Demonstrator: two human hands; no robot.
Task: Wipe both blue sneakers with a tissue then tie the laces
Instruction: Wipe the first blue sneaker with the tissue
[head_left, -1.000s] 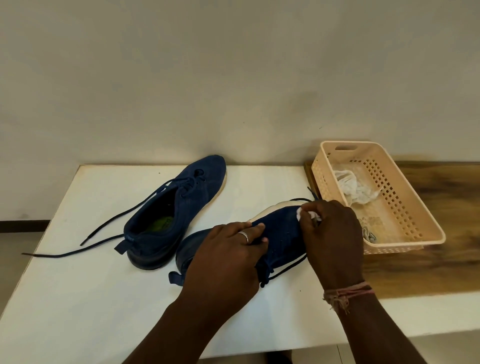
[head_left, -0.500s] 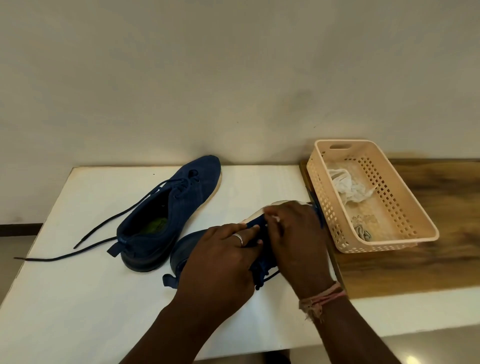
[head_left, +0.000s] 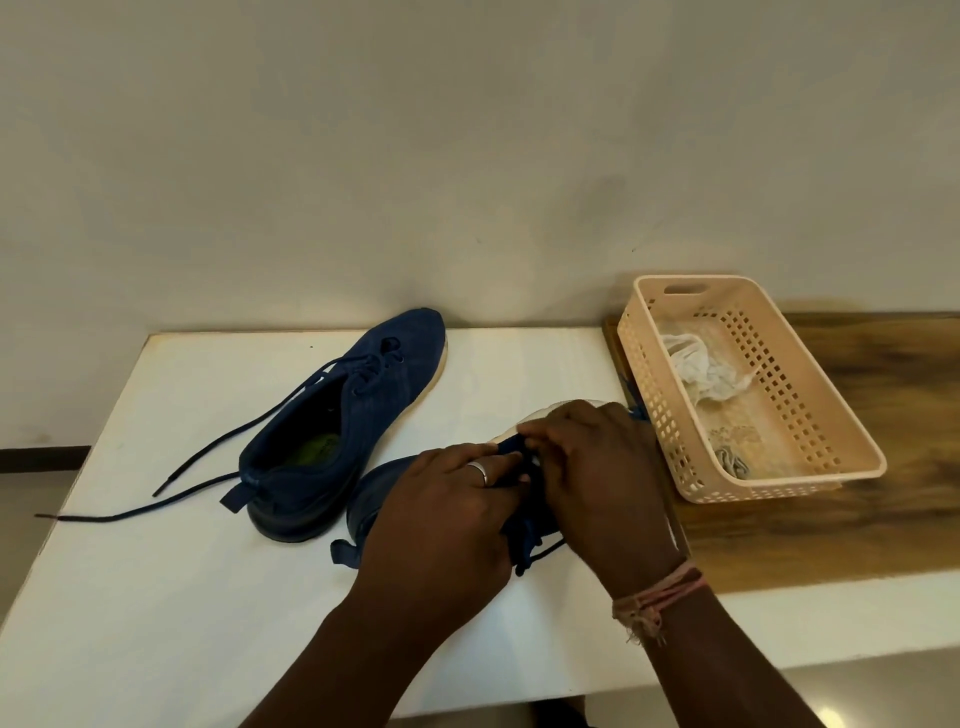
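Your left hand (head_left: 447, 499) and right hand (head_left: 592, 467) both grip the near sneaker (head_left: 379, 499) at 6 o'clock on the surface (head_left: 156, 597); its loose lace (head_left: 535, 551) could snag and tip it.

A single head-worn wide-angle camera looks forward and down from above the near edge of the white desk (head_left: 156, 597), facing a plain wall (head_left: 467, 156). It sits close: both forearms enter from the bottom edge, and the left hand (head_left: 441, 519) and right hand (head_left: 597, 478) fill the lower centre. The desk's far edge meets the wall at mid-height. No second view shares the scene.
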